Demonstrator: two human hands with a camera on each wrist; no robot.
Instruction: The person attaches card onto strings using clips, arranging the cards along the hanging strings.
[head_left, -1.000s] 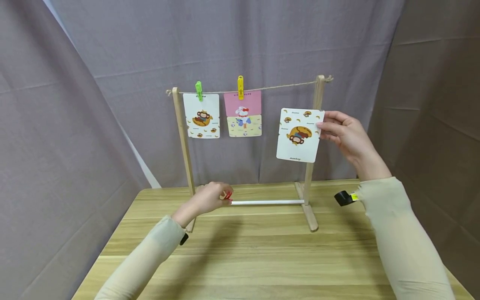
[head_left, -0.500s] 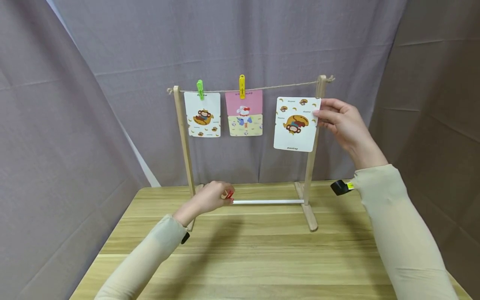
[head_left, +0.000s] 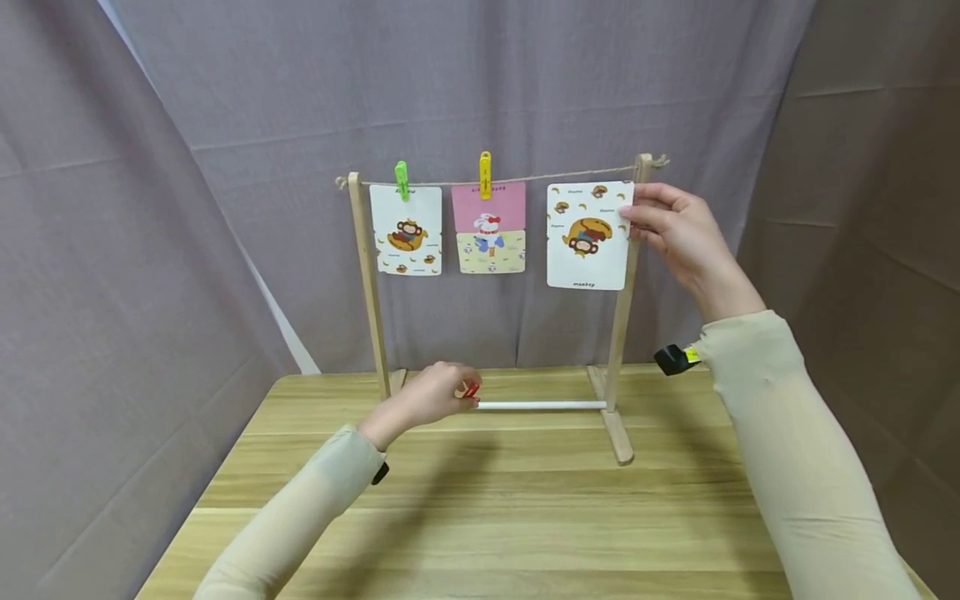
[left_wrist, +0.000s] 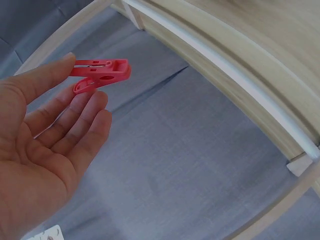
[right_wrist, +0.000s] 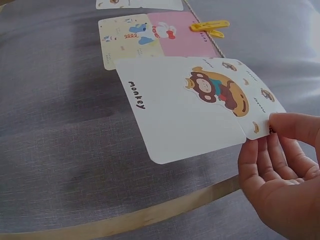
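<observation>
My right hand (head_left: 686,242) pinches the right edge of a white monkey card (head_left: 588,237), its printed monkey upside down. The card's top edge lies close to the twine (head_left: 577,172), near the right post; whether they touch I cannot tell. In my left hand (head_left: 431,396), low in front of the rack's white crossbar (head_left: 540,405), a red clothespin (left_wrist: 102,72) is pinched between thumb and fingers. On the twine hang another monkey card (head_left: 408,242) under a green clothespin (head_left: 402,181) and a pink and yellow rabbit card (head_left: 491,242) under a yellow clothespin (head_left: 485,175).
Two wooden posts, the left post (head_left: 367,283) and the right post (head_left: 622,325), hold up the twine. The rack stands toward the back of a wooden table (head_left: 487,517). Grey curtain (head_left: 480,83) hangs behind it and at the sides.
My right hand has raised the white card and brought it slightly left, up to the twine's height. My left hand has shifted a little right with the red clothespin.
</observation>
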